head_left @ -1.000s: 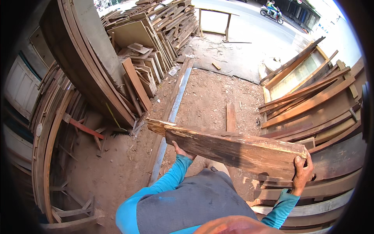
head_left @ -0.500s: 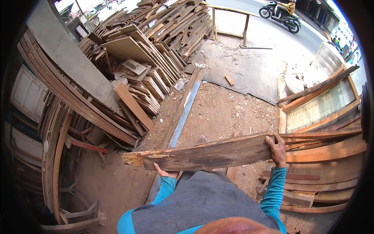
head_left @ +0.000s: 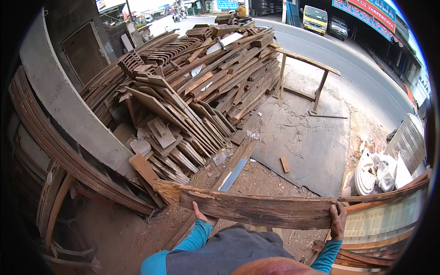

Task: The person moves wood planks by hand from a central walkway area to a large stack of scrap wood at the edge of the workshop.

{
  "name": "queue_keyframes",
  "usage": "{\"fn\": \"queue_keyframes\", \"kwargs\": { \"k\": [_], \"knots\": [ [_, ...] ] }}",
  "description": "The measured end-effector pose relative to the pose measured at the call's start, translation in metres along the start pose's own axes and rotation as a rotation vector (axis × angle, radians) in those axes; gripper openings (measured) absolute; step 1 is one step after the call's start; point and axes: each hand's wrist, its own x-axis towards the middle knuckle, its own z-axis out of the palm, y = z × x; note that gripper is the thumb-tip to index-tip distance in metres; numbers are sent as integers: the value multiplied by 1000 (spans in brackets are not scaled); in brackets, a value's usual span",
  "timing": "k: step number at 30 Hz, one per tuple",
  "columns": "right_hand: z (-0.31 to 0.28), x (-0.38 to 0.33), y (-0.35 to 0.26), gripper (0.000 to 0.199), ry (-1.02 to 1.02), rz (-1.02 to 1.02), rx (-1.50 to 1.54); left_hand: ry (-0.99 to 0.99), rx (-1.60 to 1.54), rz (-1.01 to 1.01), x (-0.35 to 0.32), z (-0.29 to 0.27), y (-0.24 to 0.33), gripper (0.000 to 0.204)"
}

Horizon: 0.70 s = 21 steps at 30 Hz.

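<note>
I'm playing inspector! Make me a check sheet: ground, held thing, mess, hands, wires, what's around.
Surface: dirt ground; dark flat sheet beyond.
Job's things: long rough board, held up, paler at its left end.
Clutter: big wood pile; small block on the sheet.
Hands: left hand holds the board's lower edge, nearer its left end; right hand grips its right end.
Cables: nothing seen.
Surroundings: road; yellow truck on its far side.

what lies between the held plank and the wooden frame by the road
Beyond the plank, the head view shows dirt, then a littered grey sheet with a small wood block.
</note>
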Motion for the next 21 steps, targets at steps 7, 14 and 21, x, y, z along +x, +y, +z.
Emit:
{"fn": "queue_keyframes", "kwargs": {
  "k": [7,14,21],
  "knots": [
    [23,240,11,61,-75,-81,-36,22,-53,183,138,90,-83,87],
    [64,481,-29,71,-411,-159,-15,299,-70,308,217,165,-173,94],
    [134,645,-67,69,-549,-217,-50,364,-131,325,292,205,-227,95]
  ]
}}
